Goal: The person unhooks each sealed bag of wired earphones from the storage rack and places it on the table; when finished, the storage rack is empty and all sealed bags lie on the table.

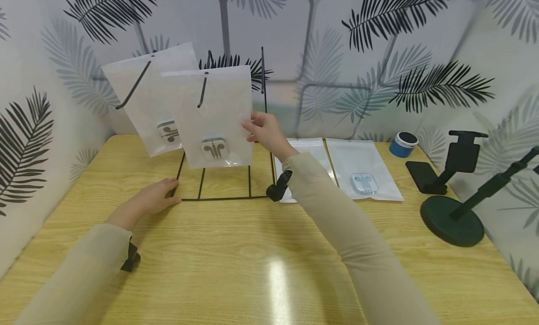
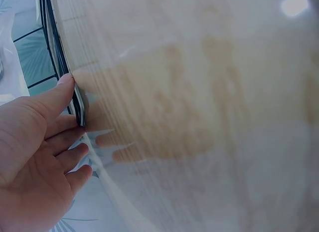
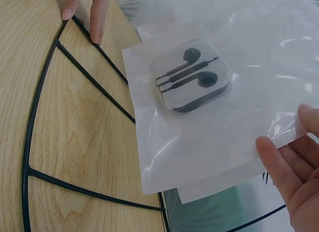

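Observation:
My right hand [image 1: 269,132] pinches the right edge of a clear-and-white plastic bag [image 1: 229,107], which hangs from a hook of a black wire display rack [image 1: 225,199]. Inside its lower part lies a boxed pair of earphones [image 3: 192,76], dark in the right wrist view. Behind and to the left, a second bag [image 1: 141,98] with earphones hangs tilted on another hook. My left hand [image 1: 150,198] holds the rack's front left corner low on the table; the left wrist view shows the thumb [image 2: 65,87] and fingers about the dark wire.
Two more bags lie flat on the table right of the rack, the outer one [image 1: 353,156] with boxed earphones. Beyond them stand a blue round container [image 1: 403,145], a black phone holder [image 1: 462,152] and a stand with a dark green round base [image 1: 452,222]. A leaf-patterned wall closes the back.

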`<state>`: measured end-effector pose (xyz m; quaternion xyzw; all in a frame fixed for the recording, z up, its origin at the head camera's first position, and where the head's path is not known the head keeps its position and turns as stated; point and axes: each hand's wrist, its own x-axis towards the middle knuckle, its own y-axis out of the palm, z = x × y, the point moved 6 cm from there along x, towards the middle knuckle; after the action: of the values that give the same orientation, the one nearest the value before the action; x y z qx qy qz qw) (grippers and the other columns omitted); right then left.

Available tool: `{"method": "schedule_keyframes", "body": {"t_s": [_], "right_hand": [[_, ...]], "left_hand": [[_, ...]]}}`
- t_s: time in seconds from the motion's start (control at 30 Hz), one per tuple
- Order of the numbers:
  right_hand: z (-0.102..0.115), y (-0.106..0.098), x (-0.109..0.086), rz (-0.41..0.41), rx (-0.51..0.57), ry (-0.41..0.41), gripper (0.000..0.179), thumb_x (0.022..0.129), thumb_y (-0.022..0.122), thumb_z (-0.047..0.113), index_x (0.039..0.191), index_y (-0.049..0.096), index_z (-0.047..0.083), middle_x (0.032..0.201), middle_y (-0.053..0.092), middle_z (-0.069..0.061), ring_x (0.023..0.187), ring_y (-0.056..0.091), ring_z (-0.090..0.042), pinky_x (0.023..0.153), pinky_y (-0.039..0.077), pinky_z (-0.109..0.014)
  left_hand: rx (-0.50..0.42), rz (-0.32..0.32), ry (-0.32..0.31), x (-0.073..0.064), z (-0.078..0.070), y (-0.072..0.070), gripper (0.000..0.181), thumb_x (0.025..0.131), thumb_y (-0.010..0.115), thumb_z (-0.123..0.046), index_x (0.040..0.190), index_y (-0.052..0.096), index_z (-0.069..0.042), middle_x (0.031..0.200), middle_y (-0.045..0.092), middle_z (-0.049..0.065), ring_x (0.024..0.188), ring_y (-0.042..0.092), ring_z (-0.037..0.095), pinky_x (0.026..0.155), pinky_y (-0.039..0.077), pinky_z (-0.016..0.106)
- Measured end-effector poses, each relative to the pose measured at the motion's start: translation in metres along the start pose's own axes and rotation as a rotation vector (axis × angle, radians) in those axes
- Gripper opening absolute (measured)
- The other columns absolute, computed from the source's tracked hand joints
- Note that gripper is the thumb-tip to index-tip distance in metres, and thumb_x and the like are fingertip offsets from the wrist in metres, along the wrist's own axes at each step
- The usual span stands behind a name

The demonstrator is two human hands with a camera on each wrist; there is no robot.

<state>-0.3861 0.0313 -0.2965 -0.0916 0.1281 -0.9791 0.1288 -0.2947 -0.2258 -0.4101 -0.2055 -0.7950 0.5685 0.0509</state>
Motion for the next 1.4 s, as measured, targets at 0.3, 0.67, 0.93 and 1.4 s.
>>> {"method": "schedule_keyframes", "body": {"t_s": [0.3,0.67,0.93,1.4], "right_hand": [[-0.001,-0.002,-0.002,-0.018,0.024,-0.016,0.024,0.092,0.058,0.014,0.108,0.062,-0.004,0.100,0.065,-0.015,0.063,0.061,-0.018,0.067,0.055,-0.029],[0.000,-0.003,-0.006,-0.010,0.017,-0.026,0.024,0.091,0.058,0.014,0.106,0.062,-0.004,0.100,0.066,-0.015,0.065,0.062,-0.023,0.069,0.055,-0.030],[0.001,-0.003,-0.010,-0.015,0.021,-0.034,0.025,0.091,0.058,0.015,0.108,0.062,-0.004,0.101,0.066,-0.016,0.062,0.063,-0.020,0.069,0.054,-0.029],[0.006,-0.006,-0.023,-0.030,0.051,-0.070,0.017,0.091,0.059,0.013,0.095,0.063,-0.004,0.101,0.066,-0.012,0.068,0.064,-0.021,0.071,0.054,-0.030]], "left_hand": [[-0.004,-0.001,-0.009,-0.002,-0.002,-0.001,0.061,0.094,0.055,-0.021,0.135,0.030,0.016,0.138,0.025,0.036,0.126,0.024,0.051,0.102,0.022,0.058],[-0.016,-0.001,0.000,-0.002,-0.003,-0.001,0.060,0.093,0.055,-0.020,0.134,0.030,0.016,0.138,0.025,0.036,0.126,0.023,0.051,0.102,0.022,0.059],[-0.026,0.001,-0.004,-0.002,-0.001,0.001,0.061,0.094,0.055,-0.021,0.135,0.030,0.016,0.138,0.024,0.036,0.126,0.022,0.051,0.102,0.021,0.058],[-0.025,-0.008,0.016,0.000,0.002,0.000,0.061,0.093,0.055,-0.021,0.135,0.030,0.016,0.138,0.025,0.037,0.126,0.023,0.051,0.102,0.022,0.058]]}}
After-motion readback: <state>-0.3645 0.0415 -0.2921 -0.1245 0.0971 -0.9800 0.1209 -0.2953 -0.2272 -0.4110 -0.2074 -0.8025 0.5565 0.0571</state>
